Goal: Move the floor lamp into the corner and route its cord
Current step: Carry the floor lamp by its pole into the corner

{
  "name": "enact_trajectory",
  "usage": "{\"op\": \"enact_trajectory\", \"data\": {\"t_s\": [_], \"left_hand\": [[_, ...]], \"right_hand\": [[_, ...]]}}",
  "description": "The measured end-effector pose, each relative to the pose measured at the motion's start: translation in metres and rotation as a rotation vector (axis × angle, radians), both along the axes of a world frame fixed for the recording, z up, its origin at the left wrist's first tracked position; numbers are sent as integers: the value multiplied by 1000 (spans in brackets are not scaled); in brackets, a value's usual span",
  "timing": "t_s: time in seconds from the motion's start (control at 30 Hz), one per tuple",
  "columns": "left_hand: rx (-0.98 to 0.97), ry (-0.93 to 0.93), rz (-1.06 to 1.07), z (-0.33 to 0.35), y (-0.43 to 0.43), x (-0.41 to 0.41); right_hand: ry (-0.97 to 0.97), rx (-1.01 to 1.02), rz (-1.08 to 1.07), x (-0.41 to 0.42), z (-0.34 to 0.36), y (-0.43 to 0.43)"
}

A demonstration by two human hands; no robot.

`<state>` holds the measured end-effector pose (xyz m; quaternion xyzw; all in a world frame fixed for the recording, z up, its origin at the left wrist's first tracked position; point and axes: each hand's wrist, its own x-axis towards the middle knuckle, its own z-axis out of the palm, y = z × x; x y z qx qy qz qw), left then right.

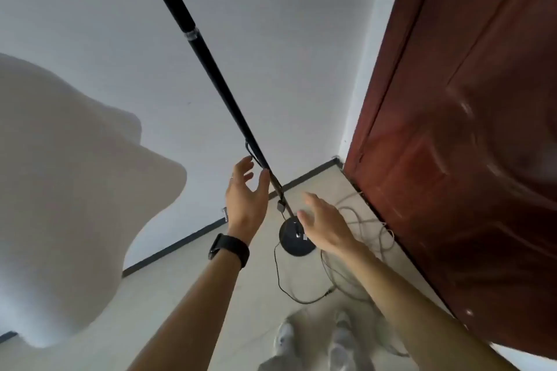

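Observation:
The floor lamp's black pole (211, 60) rises from a round black base (294, 242) that stands on the floor near the corner between the white wall and a brown door. A black cord (281, 283) loops from the base over the floor towards my feet. My left hand (245, 199), with a black watch on the wrist, is open right beside the lower pole, its thumb close to the pole. My right hand (324, 220) hovers open above the base, holding nothing.
A reddish-brown door (467, 144) fills the right side. Grey cables (367, 229) lie tangled on the floor along its foot. A large white rounded shape (69, 190) blocks the left. My shoes (313, 337) stand on the pale floor below.

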<state>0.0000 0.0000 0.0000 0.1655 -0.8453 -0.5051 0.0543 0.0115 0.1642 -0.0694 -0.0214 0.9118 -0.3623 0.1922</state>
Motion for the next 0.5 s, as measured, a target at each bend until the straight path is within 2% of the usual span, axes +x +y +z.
{"op": "enact_trajectory", "data": {"t_s": [0.1, 0.27, 0.37, 0.5], "left_hand": [[-1, 49, 64, 9, 3, -12], [-48, 15, 134, 31, 12, -32], [-96, -17, 169, 36, 19, -46], [-148, -51, 141, 40, 22, -55]], "right_hand": [[6, -55, 136, -43, -5, -10], [6, -85, 299, -98, -4, -31], [-33, -99, 334, -113, -3, -37], [59, -77, 375, -129, -3, -30]]}}
